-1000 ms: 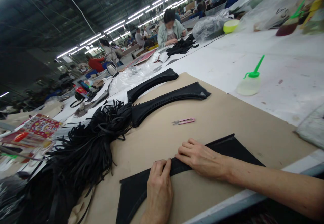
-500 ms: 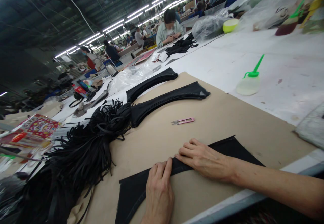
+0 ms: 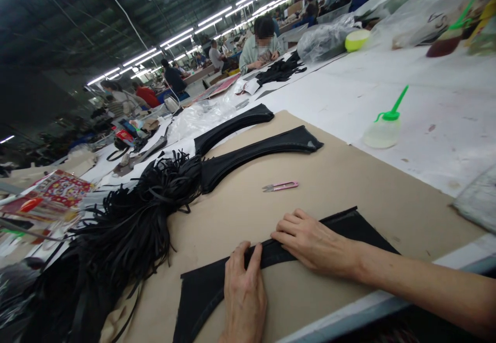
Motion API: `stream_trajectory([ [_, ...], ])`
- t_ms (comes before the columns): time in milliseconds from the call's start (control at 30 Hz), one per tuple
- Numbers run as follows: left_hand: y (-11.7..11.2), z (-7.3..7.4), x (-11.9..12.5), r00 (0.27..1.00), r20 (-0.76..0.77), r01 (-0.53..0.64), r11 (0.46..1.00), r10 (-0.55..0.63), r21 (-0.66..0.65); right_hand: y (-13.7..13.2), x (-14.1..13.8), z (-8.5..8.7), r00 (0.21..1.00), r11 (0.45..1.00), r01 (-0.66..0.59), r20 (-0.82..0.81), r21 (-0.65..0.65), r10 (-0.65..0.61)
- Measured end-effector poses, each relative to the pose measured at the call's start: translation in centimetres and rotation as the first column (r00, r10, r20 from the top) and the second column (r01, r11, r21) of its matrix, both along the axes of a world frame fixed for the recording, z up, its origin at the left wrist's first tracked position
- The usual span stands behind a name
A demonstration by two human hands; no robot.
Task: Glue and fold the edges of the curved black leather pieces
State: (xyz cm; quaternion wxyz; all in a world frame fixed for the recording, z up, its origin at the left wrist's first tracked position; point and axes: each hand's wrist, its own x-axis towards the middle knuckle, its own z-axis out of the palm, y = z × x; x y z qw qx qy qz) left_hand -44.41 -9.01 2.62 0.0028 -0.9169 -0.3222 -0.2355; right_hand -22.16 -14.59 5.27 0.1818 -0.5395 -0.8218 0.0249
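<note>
A curved black fabric piece [image 3: 274, 256] with flared ends lies across the brown board in front of me. My left hand [image 3: 245, 287] holds its narrow middle, fingers bent over the far edge, the index finger a little apart. To the right, my right hand [image 3: 310, 240] grips the same far edge with its fingers bent and close together. Both thumbs are mostly hidden. A folded ridge shows along the edge between the hands. Beyond them lie pink-handled thread snips [image 3: 282, 186] and two stacks of similar black pieces, a nearer stack [image 3: 256, 152] and a farther stack [image 3: 232, 125].
A heap of black strips [image 3: 132, 224] covers the left side. On the white tabletop [image 3: 434, 157] at right stands a squeeze bottle [image 3: 383, 131] with a green spout. Plastic bags [image 3: 327, 41] and a yellow-green tub [image 3: 355, 40] sit farther back. A person [image 3: 258, 48] works across the table.
My left index finger has spread away from the fingers beside it. The edge between my hands shows a clearer ridge, and my right hand has shifted very slightly.
</note>
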Motion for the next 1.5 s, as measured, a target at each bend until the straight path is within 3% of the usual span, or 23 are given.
stream_trajectory([
  [267,-0.3,1.0,-0.4,0.998,-0.018,0.055,0.994,-0.057,-0.091,-0.3,0.6,-0.7,0.998,0.997,-0.056,0.030,0.053,0.054],
  [767,-0.4,0.7,-0.5,0.994,-0.098,0.051,0.998,-0.054,-0.035,-0.4,0.5,-0.6,0.993,0.987,-0.088,0.087,0.138,0.076],
  [967,-0.6,0.7,-0.4,0.997,-0.073,0.028,0.999,-0.025,0.043,-0.5,0.6,-0.8,0.991,0.988,-0.092,0.105,0.123,0.080],
  [1167,-0.7,1.0,-0.5,0.996,-0.014,0.086,0.996,-0.086,-0.002,-0.5,0.5,-0.7,0.988,0.985,-0.105,0.124,0.138,0.088],
  [1500,-2.3,0.2,0.0,0.996,-0.084,-0.027,0.999,0.030,0.034,-0.7,0.5,-0.3,0.982,0.979,-0.121,0.165,0.161,0.094],
])
